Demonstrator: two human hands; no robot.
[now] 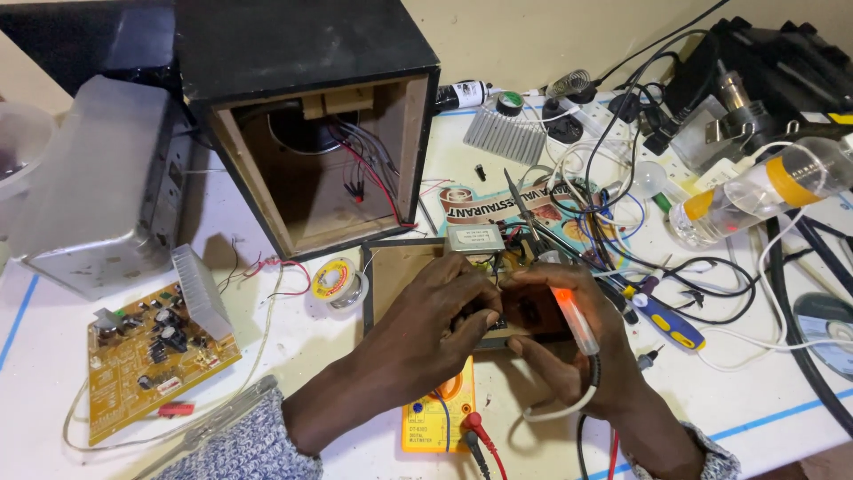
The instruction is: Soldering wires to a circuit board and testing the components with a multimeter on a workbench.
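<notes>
1. Wooden panel (pixel 391 276) lies flat on the white table (pixel 764 391), just in front of the open black speaker box (pixel 302 116), with a small transformer (pixel 474 238) mounted on it.
2. Left hand (pixel 435 311) rests on the panel, fingers curled and pinching something too small to make out.
3. Right hand (pixel 569 342) is closed around a soldering iron (pixel 569 311), tip pointing away over the panel.
4. Yellow multimeter (pixel 440 418) sits beneath the wrists; a loose circuit board (pixel 151 360) lies well to the left.

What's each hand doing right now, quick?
Left hand: fingers curled onto the wooden panel, pinching something too small to tell.
Right hand: closed around a soldering iron with a glowing handle.
</notes>
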